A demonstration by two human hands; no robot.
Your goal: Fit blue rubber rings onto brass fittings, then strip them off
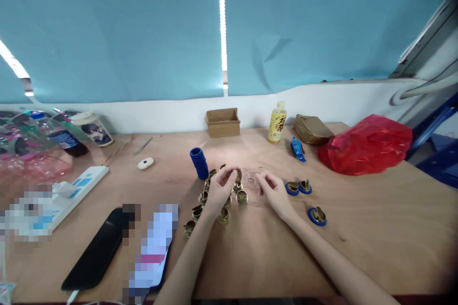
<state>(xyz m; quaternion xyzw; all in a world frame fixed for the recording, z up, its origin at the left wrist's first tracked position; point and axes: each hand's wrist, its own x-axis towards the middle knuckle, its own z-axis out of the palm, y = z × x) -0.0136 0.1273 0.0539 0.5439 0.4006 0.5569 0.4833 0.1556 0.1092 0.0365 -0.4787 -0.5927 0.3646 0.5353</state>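
Note:
My left hand (221, 191) is closed, thumb and fingers pinching a round brass-coloured metal piece (239, 176) above the table. Around and under it lie several similar brass discs with raised clips (242, 197), some hidden by the hand and forearm. My right hand (274, 191) is closed too, its fingertips pressed together beside a small heap of thin wire rings (249, 178). What those fingertips hold, if anything, is too small to make out. Behind the left hand stands a leaning stack of blue rings (199, 163). Right of my right hand sit several brass pieces set in blue rings (317, 216).
At the back are an open cardboard box (223, 126), a yellow-labelled bottle (277, 123), a brown package (312, 128), a blue packet (297, 149) and a red plastic bag (365, 145). Leftward lie two phones (98, 250), a power strip (80, 190), a white disc (145, 163) and bottles (57, 136).

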